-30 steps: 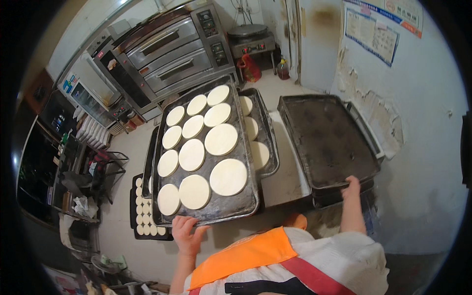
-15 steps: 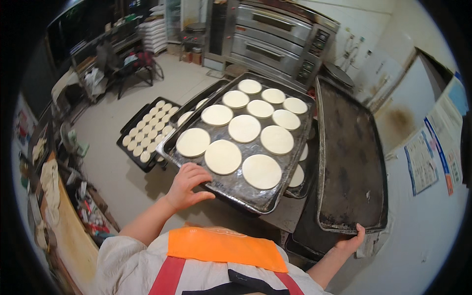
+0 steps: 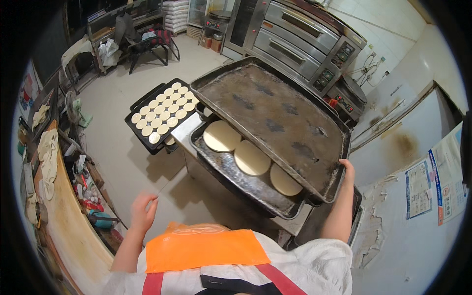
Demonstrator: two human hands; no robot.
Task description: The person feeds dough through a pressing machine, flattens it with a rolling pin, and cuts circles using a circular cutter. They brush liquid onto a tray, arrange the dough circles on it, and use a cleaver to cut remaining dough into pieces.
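My right hand (image 3: 346, 170) grips the right edge of a bare, dark baking tray (image 3: 275, 113) with scorched patches. This tray is tilted and lies over most of a lower tray (image 3: 231, 174) on the stand. Along the lower tray's near side, pale round dough discs (image 3: 252, 157) stick out; whatever sits farther back is hidden beneath the upper tray. My left hand (image 3: 143, 209) is off to the left above the floor, somewhat blurred, its fingers loosely apart and nothing in it.
To the left stands another dark tray (image 3: 164, 109) with many small dough rounds. A metal deck oven (image 3: 295, 37) is at the back. A wooden worktop (image 3: 73, 231) runs along my left, and a white wall with posted sheets (image 3: 418, 194) is on my right.
The bare tray has swung from the right side over the dough-filled tray, covering most of its discs. My left hand has let go of that tray's edge and drawn back left.
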